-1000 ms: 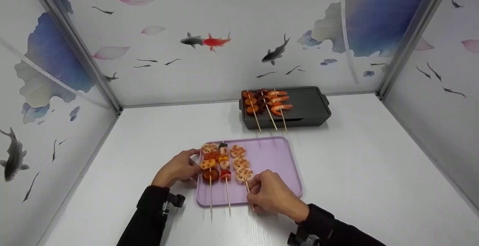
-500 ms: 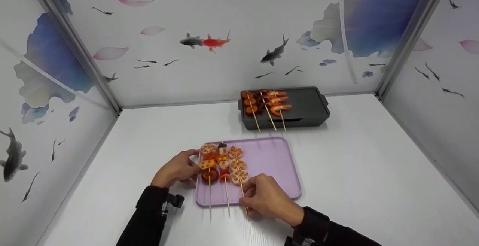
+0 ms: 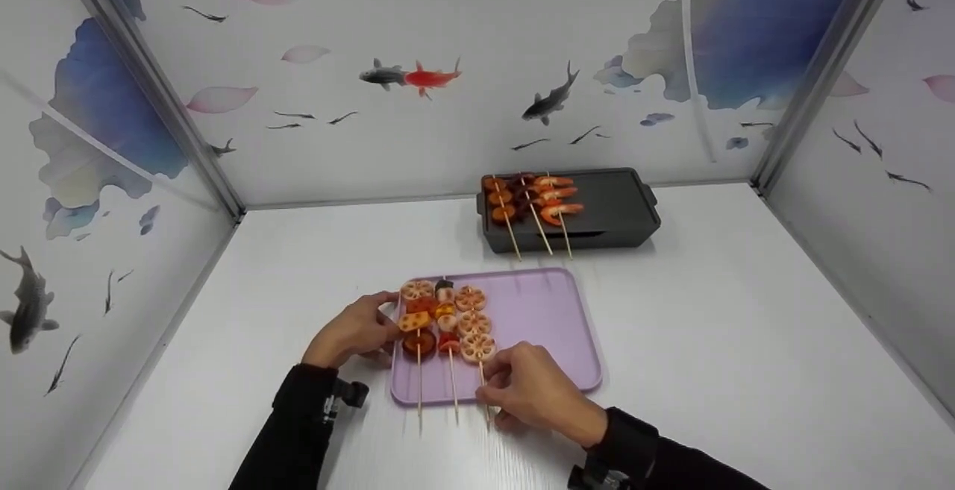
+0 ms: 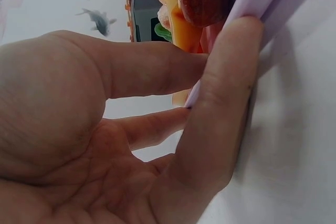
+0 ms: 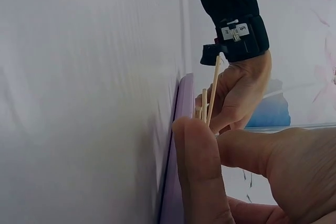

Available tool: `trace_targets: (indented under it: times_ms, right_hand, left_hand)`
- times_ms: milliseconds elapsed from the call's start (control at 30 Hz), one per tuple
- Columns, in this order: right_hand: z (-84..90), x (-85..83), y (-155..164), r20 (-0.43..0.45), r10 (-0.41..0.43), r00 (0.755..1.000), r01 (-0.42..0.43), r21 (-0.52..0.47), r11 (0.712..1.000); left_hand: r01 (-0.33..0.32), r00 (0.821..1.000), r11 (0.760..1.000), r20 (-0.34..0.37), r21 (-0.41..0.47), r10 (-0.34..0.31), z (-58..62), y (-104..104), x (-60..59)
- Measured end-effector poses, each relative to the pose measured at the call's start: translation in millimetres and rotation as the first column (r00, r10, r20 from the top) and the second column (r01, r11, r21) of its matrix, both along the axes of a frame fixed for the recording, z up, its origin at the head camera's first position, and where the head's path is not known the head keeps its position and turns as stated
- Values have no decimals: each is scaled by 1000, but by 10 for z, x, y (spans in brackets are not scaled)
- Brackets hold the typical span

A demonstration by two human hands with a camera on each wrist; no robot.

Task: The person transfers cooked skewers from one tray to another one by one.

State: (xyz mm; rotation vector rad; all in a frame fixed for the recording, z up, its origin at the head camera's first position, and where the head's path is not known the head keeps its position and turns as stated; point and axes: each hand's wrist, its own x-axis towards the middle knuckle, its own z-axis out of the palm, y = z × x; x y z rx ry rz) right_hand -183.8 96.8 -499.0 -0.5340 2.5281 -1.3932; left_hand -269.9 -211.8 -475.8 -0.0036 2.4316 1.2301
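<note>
A purple tray (image 3: 545, 318) lies on the white table and carries three skewers side by side on its left half. My left hand (image 3: 382, 324) grips the tray's left edge (image 4: 262, 9), thumb on top and fingers (image 4: 220, 108) beneath. My right hand (image 3: 494, 387) pinches the bare stick of the lotus root skewer (image 3: 474, 324), the rightmost of the three, at the tray's near edge. The mixed vegetable skewer (image 3: 446, 318) and the leftmost skewer (image 3: 416, 322) lie untouched. In the right wrist view the sticks (image 5: 211, 98) rise beside my thumb (image 5: 199, 177) along the tray rim (image 5: 181, 124).
A black grill pan (image 3: 612, 206) stands at the back with three skewers (image 3: 533, 203) of shrimp and orange slices on its left side. Painted panels wall the table on the left, back and right. The tray's right half is bare.
My right hand has slid the lotus root skewer leftwards until it lies against the other two skewers. The left hand has kept its hold on the tray edge.
</note>
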Motion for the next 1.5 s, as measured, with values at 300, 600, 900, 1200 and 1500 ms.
trace_targets:
  times_ms: [300,600,900,1200,1500]
  right_hand:
    - [39,-8,14,-21,16,1000,-16,7,1000]
    - [31,-6,53,57,21,998,-19,-49,999]
    - [43,-23,94,39,27,999,-25,-51,998]
    - [90,-74,136,-29,2,1000,-2,6,1000]
    - [125,-148,163,-97,-16,995,17,15,1000]
  left_hand:
    - [-4,1000,1000,3,7,4,9,-18,-25]
    - [4,1000,1000,8,-11,-4,-8,-15,-7]
    - [15,1000,1000,-9,-8,-15,-2,-23,-2]
    - [4,1000,1000,10,-13,-4,-7,-12,-20]
    - [15,1000,1000,15,-14,-15,-15,-24,-30]
